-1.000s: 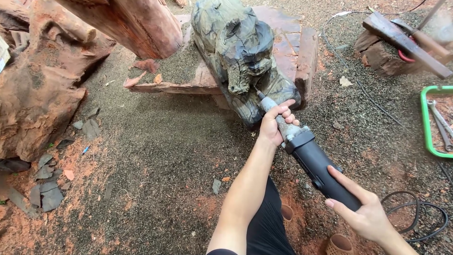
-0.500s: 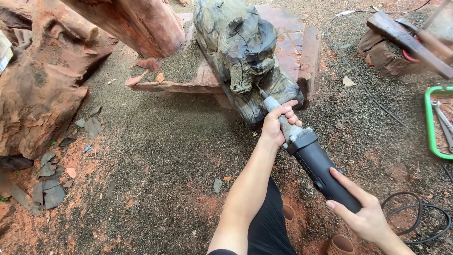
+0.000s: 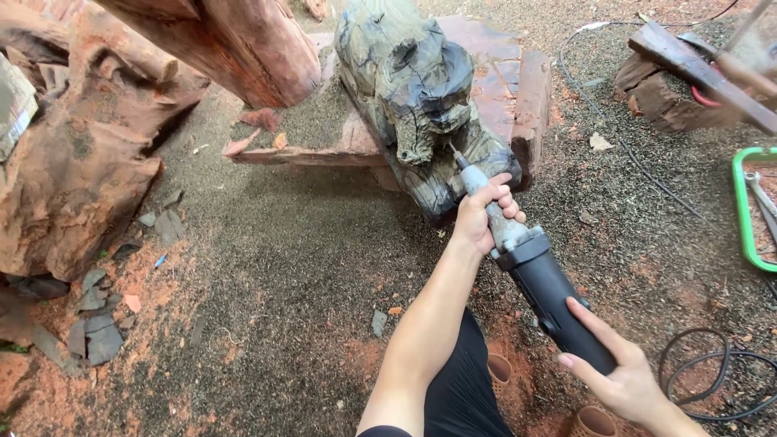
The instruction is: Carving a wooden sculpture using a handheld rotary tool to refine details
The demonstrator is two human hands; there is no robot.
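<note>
My left hand [image 3: 483,217] clamps die grinder [image 3: 534,283] neck, right hand [image 3: 619,380] grips rear; axis toward 11 o'clock, bit probably touching carving [image 3: 413,73].

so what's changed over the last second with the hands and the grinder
Little has changed. The left hand keeps its hold on the neck of the die grinder, the right hand on its black rear body. The bit stays against the dark wood carving, perhaps nudged slightly. The red log and the cable lie as before.
</note>
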